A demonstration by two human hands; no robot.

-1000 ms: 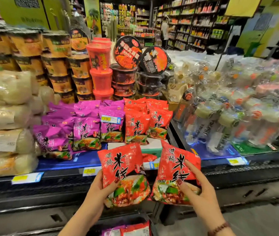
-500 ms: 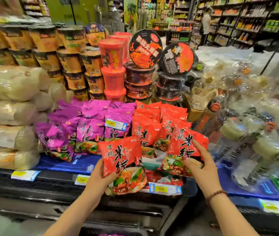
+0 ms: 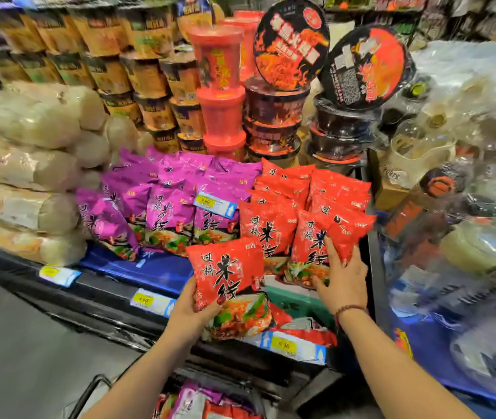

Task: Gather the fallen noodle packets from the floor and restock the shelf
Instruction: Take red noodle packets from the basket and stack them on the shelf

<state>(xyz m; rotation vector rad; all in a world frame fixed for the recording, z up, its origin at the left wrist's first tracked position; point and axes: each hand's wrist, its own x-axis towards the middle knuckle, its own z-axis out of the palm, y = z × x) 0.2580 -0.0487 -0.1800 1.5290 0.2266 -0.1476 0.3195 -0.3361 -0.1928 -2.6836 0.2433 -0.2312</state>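
Note:
My left hand [image 3: 190,309] grips a red noodle packet [image 3: 230,279] by its lower left corner, upright in front of the shelf edge. My right hand [image 3: 342,276] holds a second red packet [image 3: 311,246] against the front of the red packet stack [image 3: 310,192] on the blue shelf [image 3: 156,269], fingers spread over its right side. Purple noodle packets [image 3: 165,201] stand in rows left of the red ones. More packets [image 3: 198,402] lie in a basket below, between my forearms.
Stacked noodle cups [image 3: 137,71] and red tubs [image 3: 219,86] stand behind the packets, black bowls [image 3: 277,110] to their right. Clear bags of pale noodles [image 3: 29,152] fill the left. Wrapped bottles [image 3: 467,176] crowd the right shelf. Yellow price tags [image 3: 283,346] line the shelf edge.
Both hands moved forward and up toward the shelf. The right hand's packet went from in front of the shelf to resting against the red stack. The left packet came closer to the shelf edge.

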